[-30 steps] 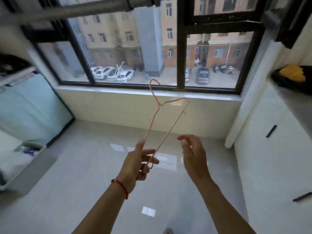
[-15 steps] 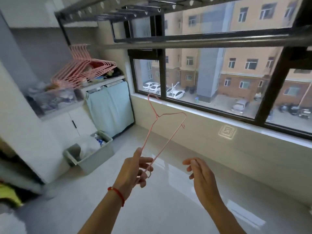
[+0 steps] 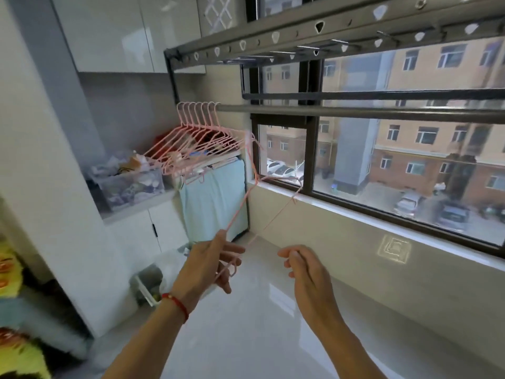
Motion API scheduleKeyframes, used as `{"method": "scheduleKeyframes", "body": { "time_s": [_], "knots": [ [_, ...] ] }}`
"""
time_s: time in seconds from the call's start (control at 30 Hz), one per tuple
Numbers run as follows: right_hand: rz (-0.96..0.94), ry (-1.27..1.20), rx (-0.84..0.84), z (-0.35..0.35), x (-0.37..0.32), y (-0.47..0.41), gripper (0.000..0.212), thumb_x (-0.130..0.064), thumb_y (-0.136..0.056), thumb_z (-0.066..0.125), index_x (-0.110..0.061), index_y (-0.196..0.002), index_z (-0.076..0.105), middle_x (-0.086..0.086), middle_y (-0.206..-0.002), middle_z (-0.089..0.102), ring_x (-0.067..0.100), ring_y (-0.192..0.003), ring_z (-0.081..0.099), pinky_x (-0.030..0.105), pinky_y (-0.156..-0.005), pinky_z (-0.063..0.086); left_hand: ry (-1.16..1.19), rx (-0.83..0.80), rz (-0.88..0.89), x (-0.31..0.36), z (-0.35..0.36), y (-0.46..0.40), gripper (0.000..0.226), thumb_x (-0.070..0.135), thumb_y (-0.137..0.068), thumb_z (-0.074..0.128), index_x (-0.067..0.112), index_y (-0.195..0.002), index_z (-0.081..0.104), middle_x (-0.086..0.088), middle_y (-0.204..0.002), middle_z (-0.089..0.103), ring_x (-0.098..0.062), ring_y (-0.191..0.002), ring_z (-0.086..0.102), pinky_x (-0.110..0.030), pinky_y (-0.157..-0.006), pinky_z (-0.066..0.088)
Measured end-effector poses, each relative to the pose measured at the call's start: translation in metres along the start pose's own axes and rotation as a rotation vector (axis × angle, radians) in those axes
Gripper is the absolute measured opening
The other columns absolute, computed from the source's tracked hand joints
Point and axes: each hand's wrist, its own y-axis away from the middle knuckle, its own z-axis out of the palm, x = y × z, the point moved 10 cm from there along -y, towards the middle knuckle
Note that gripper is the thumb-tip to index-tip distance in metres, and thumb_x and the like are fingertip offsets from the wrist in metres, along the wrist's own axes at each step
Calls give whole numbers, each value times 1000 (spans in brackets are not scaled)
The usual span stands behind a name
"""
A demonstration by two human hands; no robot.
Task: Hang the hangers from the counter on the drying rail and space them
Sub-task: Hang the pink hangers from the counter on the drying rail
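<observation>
**Desk:** What have you got from the head camera?

**Operator:** A laundry balcony. My left hand (image 3: 209,265) holds one pink wire hanger (image 3: 255,192) by a lower corner, thumb and fingers (image 3: 232,248) pinched on the wire. My right hand (image 3: 303,269) is bare, its fingers loosely curled and pinching nothing, just beside the left at about 3 o'clock.

**Desk:** Which way does it point?

**Operator:** Hook uppermost. The long axis runs from my grip up toward 1 o'clock, leaning away from me, hook tip near the window frame and well below the drying rail (image 3: 355,112). The hook is blurred, so I cannot tell which way it opens.

**Desk:** And the rest?

**Operator:** A bunch of hung hangers (image 3: 199,132) sits packed together at the rail's far end, at 11 o'clock from my hand, shoulders touching.

**Desk:** What could go wrong?

**Operator:** My judgement: a corner pinch gives poor control of the hook, so it may swing, miss the rail or twist out of my fingers. Brought up too near the bunch, the thin wire could tangle with it and drag neighbours askew. The perforated rack (image 3: 273,36) above could also snag the hook.
</observation>
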Motion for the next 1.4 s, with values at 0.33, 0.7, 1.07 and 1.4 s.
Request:
{"method": "scheduleKeyframes", "body": {
  "time_s": [0.33, 0.7, 1.07, 1.4],
  "knots": [
    [-65, -88, -17, 78, 5, -127, 30, -35, -94, 40, -25, -97, 68, -10, -94, 68, 12, -88, 63, 36, -79, 54, -32, 63, 32, 57, -55, -125, 59, 48, -108, 37, 13, -92, 82, -20, -91, 77, -35, -64, 57, -38, -56, 55],
    [-102, -7, 44, 122, 13, -210, 28, -30, -98, 41, -31, -95, 69, -10, -97, 68, 13, -92, 64, 43, -82, 55, 15, -10, 111, 101, -91, -252, 59, 48, -108, 36, 11, -97, 80, -24, -93, 75, -28, -59, 55, -32, -52, 51],
    [-69, 84, 128, 158, 37, -244, 35, -13, -103, 46, -39, -93, 67, -6, -99, 67, 17, -86, 64, 47, -75, 55, -51, -99, 110, 68, -100, -318, 54, 47, -109, 34, 17, -104, 79, -26, -99, 70, -22, -54, 54, -30, -49, 51],
    [-39, 102, 138, 179, 56, -244, 41, -6, -102, 47, -39, -89, 68, -7, -96, 65, 17, -80, 65, 37, -64, 55, 13, -161, 154, 59, -106, -337, 46, 48, -107, 36, 24, -110, 76, -23, -92, 70, -26, -62, 52, -37, -57, 53]
  ]
}}
